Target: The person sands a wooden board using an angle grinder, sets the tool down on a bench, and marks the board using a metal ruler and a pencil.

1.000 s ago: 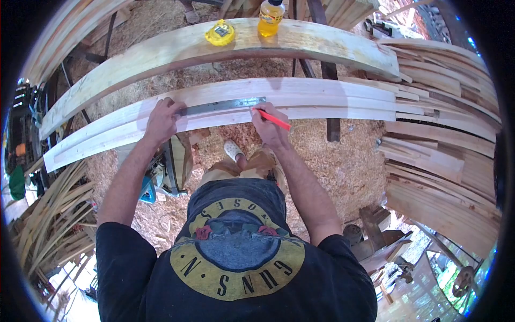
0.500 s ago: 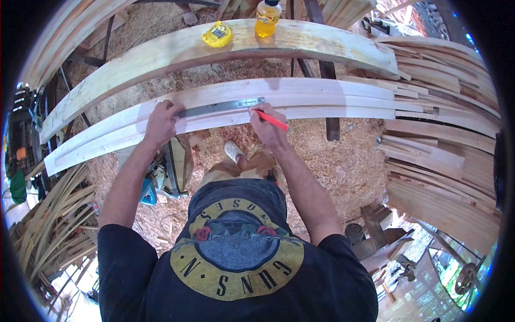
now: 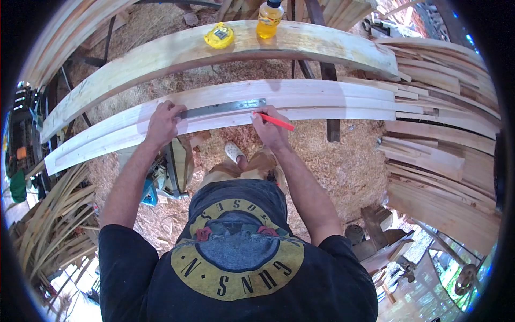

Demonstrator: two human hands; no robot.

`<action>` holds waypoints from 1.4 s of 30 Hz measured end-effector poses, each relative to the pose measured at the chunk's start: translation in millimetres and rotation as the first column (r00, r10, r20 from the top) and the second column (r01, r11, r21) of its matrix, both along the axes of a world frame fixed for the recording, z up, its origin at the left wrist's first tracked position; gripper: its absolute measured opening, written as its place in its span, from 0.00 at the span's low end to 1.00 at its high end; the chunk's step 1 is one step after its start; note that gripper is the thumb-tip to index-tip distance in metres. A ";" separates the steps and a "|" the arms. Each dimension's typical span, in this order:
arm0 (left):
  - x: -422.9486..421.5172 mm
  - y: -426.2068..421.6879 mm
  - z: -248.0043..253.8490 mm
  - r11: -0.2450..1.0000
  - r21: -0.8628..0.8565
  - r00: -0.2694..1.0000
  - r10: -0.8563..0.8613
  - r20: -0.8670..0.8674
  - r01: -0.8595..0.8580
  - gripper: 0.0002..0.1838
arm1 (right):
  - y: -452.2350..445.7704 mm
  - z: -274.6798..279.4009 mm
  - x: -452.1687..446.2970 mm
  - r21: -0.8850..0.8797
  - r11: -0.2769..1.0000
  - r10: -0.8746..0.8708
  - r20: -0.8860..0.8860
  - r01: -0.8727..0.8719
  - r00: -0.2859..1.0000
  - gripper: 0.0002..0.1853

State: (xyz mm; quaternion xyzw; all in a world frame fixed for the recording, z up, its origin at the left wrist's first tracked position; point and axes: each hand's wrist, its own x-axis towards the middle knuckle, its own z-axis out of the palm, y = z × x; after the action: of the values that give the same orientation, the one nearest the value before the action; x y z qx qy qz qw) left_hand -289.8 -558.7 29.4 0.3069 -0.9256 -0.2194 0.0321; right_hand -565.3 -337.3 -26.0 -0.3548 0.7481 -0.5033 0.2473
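A steel ruler (image 3: 225, 107) lies lengthwise on the pale wooden boards (image 3: 332, 92) in front of me. At its left end, my left hand (image 3: 163, 122) is closed on it, thumb and fingers pressed against the metal and wood. My right hand (image 3: 271, 129) grips a red pencil (image 3: 278, 122) by the near edge of the boards, just below the ruler's right end. The pencil slants down to the right from the fingers. Whether its tip touches the wood I cannot tell.
Beyond the boards runs a thick timber beam (image 3: 332, 45) bearing a yellow tape measure (image 3: 219, 36) and a bottle of yellow drink (image 3: 269, 20). Stacked planks (image 3: 445, 198) stand at the right, thin wood strips (image 3: 51, 231) at the left. Shavings cover the floor (image 3: 332, 177).
My right hand with the red pencil has shifted slightly right and toward me. The left hand and the ruler stay almost in place.
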 end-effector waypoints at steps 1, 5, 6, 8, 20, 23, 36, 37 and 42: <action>1.2 -1.0 -0.9 1.000 -0.002 1.000 -0.003 -0.008 0.003 0.23 | -0.9 0.5 1.0 0.013 1.000 0.009 -0.011 -0.009 1.000 0.07; 3.7 -3.4 -6.1 1.000 0.001 1.000 -0.003 -0.013 0.003 0.22 | -3.0 17.5 8.8 0.042 0.998 0.036 0.001 -0.037 0.999 0.07; 3.5 -2.8 -6.3 1.000 -0.006 1.000 -0.004 -0.012 0.004 0.22 | -4.7 21.1 10.9 0.042 0.998 0.042 0.018 -0.043 0.999 0.07; 4.2 -2.5 -6.5 1.000 -0.015 1.000 -0.004 -0.017 0.004 0.22 | -8.5 12.1 13.8 -0.004 0.999 0.045 0.010 -0.045 0.999 0.07; 1.7 -1.6 -2.9 0.999 0.025 1.000 0.027 0.000 -0.027 0.22 | -15.2 6.8 14.6 -0.004 0.998 0.064 -0.042 -0.064 0.997 0.07; 1.3 -1.4 -2.9 0.999 0.022 1.000 0.028 0.009 -0.028 0.22 | -15.9 4.2 15.2 -0.037 0.997 0.062 -0.055 -0.064 0.997 0.07; 1.4 -2.0 -4.1 1.000 0.016 1.000 0.019 0.021 -0.019 0.21 | -16.2 3.6 14.7 -0.062 0.996 0.066 -0.050 -0.069 0.997 0.06; 1.2 -1.9 -3.8 1.000 0.017 1.000 0.020 0.023 -0.021 0.21 | -16.2 3.6 14.7 -0.055 0.996 0.066 -0.047 -0.069 0.997 0.06; 1.2 -1.3 -3.4 1.000 0.008 1.000 0.021 0.021 -0.021 0.21 | -16.6 5.4 14.6 -0.034 0.997 0.069 -0.044 -0.070 0.997 0.06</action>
State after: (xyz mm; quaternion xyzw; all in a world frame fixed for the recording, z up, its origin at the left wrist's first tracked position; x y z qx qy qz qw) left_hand -288.6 -560.0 26.0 0.3190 -0.9217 -0.2194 0.0235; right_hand -550.7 -353.8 -20.6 -0.3955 0.7313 -0.5001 0.2423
